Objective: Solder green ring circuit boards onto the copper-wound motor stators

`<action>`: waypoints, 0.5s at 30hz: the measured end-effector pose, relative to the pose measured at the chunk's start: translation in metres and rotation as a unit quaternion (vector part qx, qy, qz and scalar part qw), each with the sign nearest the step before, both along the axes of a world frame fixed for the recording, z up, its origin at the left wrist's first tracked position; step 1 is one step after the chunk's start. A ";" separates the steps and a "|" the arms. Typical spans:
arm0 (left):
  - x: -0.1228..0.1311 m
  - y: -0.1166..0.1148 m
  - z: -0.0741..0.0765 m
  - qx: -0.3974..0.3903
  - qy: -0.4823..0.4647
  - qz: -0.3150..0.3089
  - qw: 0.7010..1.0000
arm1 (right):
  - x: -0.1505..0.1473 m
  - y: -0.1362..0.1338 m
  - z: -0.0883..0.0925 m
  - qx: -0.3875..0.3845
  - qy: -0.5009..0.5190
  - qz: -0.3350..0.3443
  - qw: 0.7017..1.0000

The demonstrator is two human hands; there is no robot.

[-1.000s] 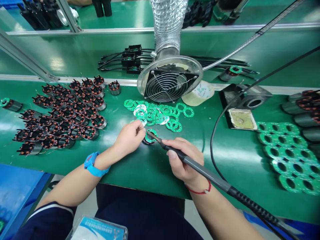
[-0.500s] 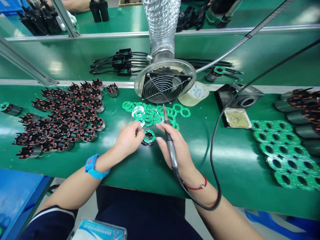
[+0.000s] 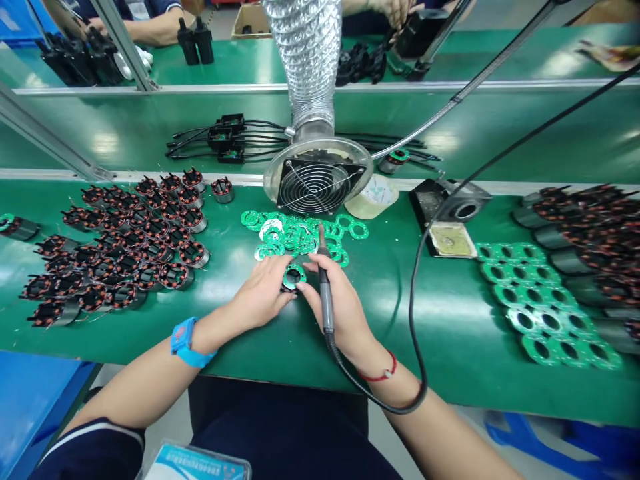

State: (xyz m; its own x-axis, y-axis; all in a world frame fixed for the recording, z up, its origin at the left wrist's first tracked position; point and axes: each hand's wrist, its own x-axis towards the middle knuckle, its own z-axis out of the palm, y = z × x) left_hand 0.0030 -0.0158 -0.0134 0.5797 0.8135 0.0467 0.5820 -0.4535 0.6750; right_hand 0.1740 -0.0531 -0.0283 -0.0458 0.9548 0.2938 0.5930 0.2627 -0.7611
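Observation:
On the green table a motor stator with a green ring board (image 3: 294, 276) on top stands between my hands. My left hand (image 3: 263, 291) closes round its left side, thumb at the near edge and fingers beyond. My right hand (image 3: 340, 300) holds a soldering iron (image 3: 326, 297), tip pointing up and away; its thumb and fingertips are at the stator's right side. Just beyond lies a loose pile of green ring boards (image 3: 300, 235), a few with white faces. The iron's black cable loops over my right wrist.
Copper-wound stators (image 3: 135, 240) crowd the left; more stators (image 3: 590, 253) stand far right beside rows of ring boards (image 3: 540, 293). A fume fan (image 3: 315, 187) hangs behind the pile, near a tape roll (image 3: 373, 197) and an iron stand (image 3: 450, 210). Other people's hands show beyond the partition.
My left hand has opened from a pinch and wrapped round the stator. My right fingers have come in against it, the iron turning more upright. The view has shifted slightly.

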 end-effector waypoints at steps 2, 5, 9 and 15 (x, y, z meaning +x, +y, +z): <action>0.005 -0.003 -0.005 0.022 -0.004 0.007 1.000 | -0.002 -0.001 0.002 0.021 -0.026 -0.013 0.999; 0.009 -0.004 -0.007 0.032 -0.013 0.016 0.999 | -0.006 -0.004 0.006 0.059 -0.077 -0.021 0.995; 0.007 0.000 -0.005 0.017 -0.023 0.019 0.999 | -0.010 -0.010 0.007 0.071 -0.105 -0.012 0.992; 0.001 0.009 -0.013 -0.010 -0.088 -0.047 0.995 | -0.011 -0.013 -0.002 0.008 -0.031 -0.021 0.999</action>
